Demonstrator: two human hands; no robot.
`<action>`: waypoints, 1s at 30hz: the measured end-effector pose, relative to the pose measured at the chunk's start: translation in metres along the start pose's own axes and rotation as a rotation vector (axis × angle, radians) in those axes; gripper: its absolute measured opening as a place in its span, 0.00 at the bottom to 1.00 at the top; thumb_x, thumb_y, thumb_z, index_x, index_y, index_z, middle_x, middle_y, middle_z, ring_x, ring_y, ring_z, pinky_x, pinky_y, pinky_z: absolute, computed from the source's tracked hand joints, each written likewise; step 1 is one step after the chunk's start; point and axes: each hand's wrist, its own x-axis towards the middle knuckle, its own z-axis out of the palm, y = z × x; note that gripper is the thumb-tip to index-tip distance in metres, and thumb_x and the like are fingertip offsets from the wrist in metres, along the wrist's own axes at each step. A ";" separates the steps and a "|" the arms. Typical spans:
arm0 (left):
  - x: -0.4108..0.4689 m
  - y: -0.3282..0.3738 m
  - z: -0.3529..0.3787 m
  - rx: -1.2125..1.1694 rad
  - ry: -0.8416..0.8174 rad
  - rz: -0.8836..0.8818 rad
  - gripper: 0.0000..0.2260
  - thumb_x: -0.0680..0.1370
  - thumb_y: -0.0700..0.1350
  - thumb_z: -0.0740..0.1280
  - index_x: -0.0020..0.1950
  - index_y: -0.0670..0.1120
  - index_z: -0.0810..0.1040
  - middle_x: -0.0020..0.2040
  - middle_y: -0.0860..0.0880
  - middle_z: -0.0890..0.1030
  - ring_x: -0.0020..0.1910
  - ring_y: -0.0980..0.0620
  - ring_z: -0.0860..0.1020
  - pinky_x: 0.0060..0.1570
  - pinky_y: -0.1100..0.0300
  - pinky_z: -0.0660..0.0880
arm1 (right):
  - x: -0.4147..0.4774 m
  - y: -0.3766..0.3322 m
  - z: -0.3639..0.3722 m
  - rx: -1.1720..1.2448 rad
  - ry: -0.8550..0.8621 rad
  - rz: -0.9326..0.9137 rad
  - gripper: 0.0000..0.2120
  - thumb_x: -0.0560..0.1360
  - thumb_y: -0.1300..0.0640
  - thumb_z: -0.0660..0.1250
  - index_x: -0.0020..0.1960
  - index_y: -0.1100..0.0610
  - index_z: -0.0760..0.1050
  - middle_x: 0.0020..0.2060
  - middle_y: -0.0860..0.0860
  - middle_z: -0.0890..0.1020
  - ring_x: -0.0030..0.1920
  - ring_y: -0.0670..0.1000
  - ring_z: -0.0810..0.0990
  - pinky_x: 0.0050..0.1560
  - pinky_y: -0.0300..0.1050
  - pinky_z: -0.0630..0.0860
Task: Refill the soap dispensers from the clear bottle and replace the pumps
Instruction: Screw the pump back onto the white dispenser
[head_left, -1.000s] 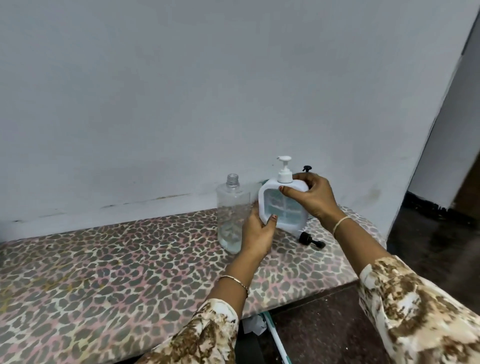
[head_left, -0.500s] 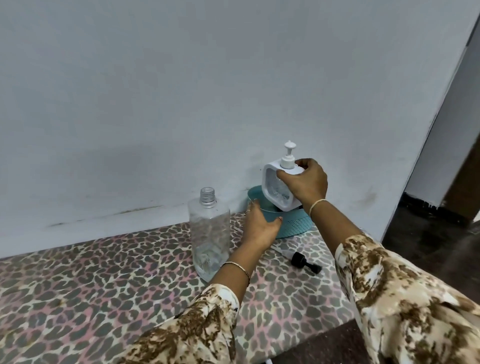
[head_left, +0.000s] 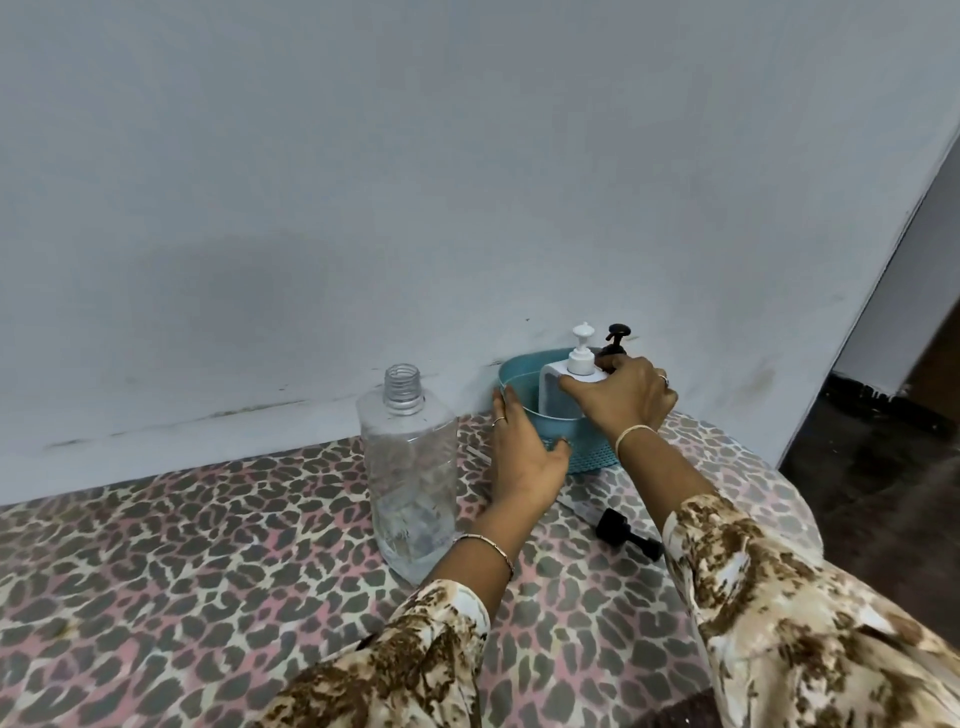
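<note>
On the leopard-print table (head_left: 208, 545), right hand (head_left: 623, 400) grips upright dispenser (head_left: 553, 395), pump (head_left: 581, 353) upward; straight-fingered left hand (head_left: 524, 457) touches basket (head_left: 587, 457).

Cream sleeves (head_left: 779, 597) mottled brown, thin bangles (head_left: 631, 431), finger rings (head_left: 500, 420).
</note>
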 end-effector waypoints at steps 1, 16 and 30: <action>-0.001 -0.001 0.001 0.002 0.001 0.003 0.41 0.75 0.43 0.70 0.79 0.43 0.46 0.80 0.46 0.48 0.78 0.49 0.51 0.72 0.62 0.51 | 0.001 0.001 0.001 -0.043 0.008 -0.018 0.28 0.61 0.33 0.72 0.54 0.49 0.81 0.51 0.52 0.82 0.57 0.57 0.75 0.58 0.52 0.67; -0.011 0.006 -0.009 0.050 -0.091 -0.003 0.42 0.76 0.44 0.69 0.79 0.42 0.44 0.80 0.44 0.47 0.78 0.47 0.51 0.73 0.61 0.50 | -0.007 0.001 0.001 -0.100 0.059 -0.069 0.31 0.60 0.33 0.74 0.51 0.54 0.75 0.49 0.51 0.80 0.53 0.55 0.79 0.54 0.51 0.72; -0.096 0.006 -0.041 -0.109 -0.161 0.001 0.28 0.79 0.37 0.63 0.77 0.46 0.57 0.73 0.46 0.68 0.68 0.48 0.71 0.66 0.62 0.66 | -0.111 -0.005 -0.040 0.121 0.079 -0.112 0.10 0.72 0.46 0.67 0.48 0.52 0.75 0.48 0.49 0.79 0.52 0.53 0.77 0.56 0.52 0.70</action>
